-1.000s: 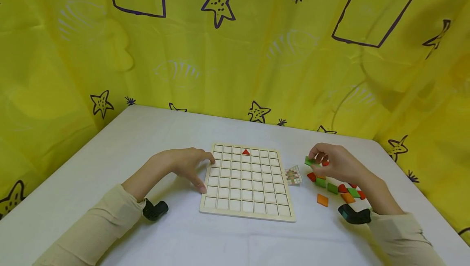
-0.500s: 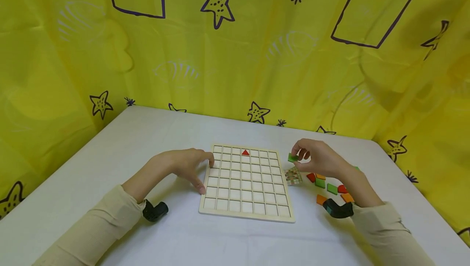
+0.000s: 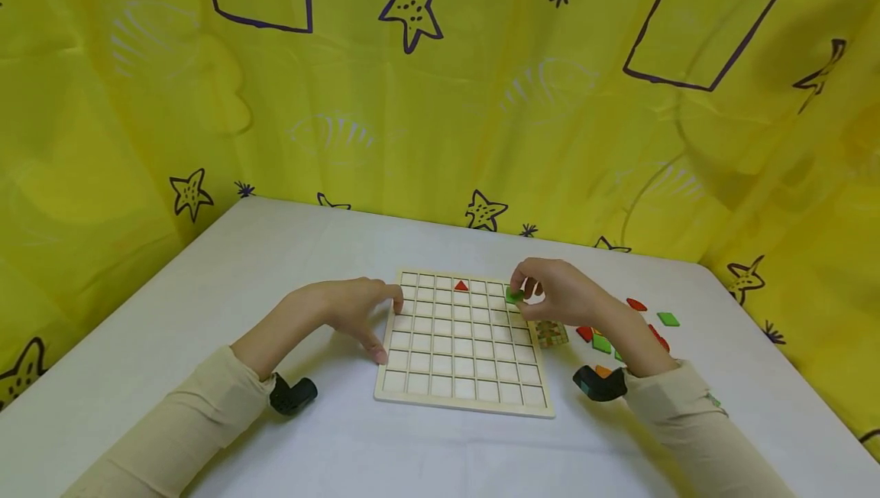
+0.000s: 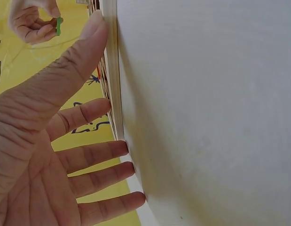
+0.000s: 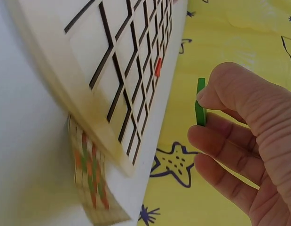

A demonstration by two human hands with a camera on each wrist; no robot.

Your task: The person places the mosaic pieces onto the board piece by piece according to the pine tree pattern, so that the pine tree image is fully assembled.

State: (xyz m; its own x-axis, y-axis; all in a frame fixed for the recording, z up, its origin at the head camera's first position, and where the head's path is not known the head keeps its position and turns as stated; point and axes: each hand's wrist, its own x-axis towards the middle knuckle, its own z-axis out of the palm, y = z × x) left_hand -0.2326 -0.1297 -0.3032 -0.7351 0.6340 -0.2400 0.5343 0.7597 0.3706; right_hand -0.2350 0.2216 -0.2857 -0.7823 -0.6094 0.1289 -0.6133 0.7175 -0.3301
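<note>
A wooden grid board [image 3: 464, 405] lies on the white table, with a red triangle tile [image 3: 461, 286] in its far row. My left hand [image 3: 351, 311] rests against the board's left edge, thumb and fingertips touching it. In the left wrist view those fingers [image 4: 96, 181] are stretched out along the rim. My right hand [image 3: 567, 295] pinches a green tile [image 3: 514, 295] between thumb and fingers over the board's far right corner. The right wrist view shows this tile [image 5: 200, 101] edge-on, above the board. A small printed pattern card [image 3: 551, 334] sticks out at the board's right edge.
Loose tiles lie to the right, partly hidden by my right forearm: a red one [image 3: 636, 305], a green one [image 3: 668, 319], an orange one [image 3: 603, 370] and several others. A yellow patterned curtain [image 3: 440, 116] hangs behind the white table [image 3: 309, 246].
My right hand has carried the green tile leftward from the loose tiles, past the card, to over the board's far right corner. The left hand has stayed at the board's edge.
</note>
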